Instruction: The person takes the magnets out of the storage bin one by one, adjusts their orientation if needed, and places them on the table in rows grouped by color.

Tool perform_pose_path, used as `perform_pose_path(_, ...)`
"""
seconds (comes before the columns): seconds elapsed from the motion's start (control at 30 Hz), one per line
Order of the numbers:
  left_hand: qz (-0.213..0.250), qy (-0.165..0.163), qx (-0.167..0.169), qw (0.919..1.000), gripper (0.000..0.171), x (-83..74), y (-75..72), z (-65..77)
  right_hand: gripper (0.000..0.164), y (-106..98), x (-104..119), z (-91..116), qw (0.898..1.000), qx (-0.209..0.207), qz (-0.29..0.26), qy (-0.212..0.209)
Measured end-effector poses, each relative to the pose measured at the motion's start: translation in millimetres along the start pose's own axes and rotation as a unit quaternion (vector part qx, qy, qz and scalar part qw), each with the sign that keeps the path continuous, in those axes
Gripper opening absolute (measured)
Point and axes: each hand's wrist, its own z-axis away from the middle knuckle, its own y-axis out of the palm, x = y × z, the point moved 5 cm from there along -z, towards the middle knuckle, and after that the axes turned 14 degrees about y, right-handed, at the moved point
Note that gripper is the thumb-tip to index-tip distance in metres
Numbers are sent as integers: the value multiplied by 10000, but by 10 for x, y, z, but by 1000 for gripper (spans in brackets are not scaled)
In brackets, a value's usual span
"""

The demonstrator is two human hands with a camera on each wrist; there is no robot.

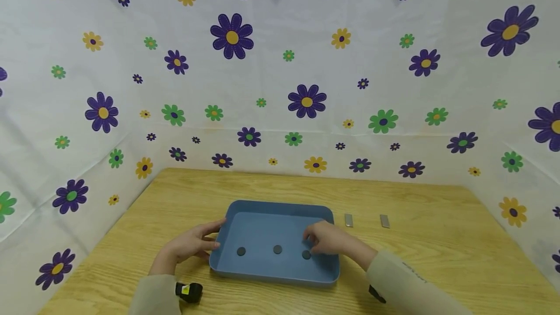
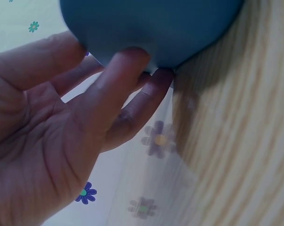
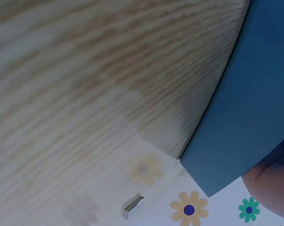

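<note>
A blue rectangular tray (image 1: 273,280) sits on the wooden table with three dark round discs on its floor: a left disc (image 1: 241,251), a middle disc (image 1: 277,249) and a right disc (image 1: 306,254). At the tray's left side my left hand (image 1: 190,244) rests its spread fingers against the outer wall; its fingertips touch the blue wall (image 2: 146,28) in the left wrist view. My right hand (image 1: 325,238) reaches over the right wall into the tray, fingers bent downward, with the tips right beside the right disc. The tray wall (image 3: 245,103) hides most of that hand in the right wrist view.
Right of the tray, two small grey rectangular pieces lie on the table (image 1: 428,252): a nearer piece (image 1: 348,220) and a farther-right piece (image 1: 384,221). A flower-patterned white sheet (image 1: 271,72) stands behind the table and along both sides.
</note>
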Motion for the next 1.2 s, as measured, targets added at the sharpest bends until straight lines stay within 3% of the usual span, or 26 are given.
perform_pose_path(0.6, -216, -55, 5, 9998, 67, 52, -17, 4, 20, 74, -31, -45, 9994, -125, 211, -249)
perform_pose_path(1.2, -65, 5, 66, 10000, 67, 35, -9, 2, 21, 37, 0, -15, 9995, -87, 194, -222)
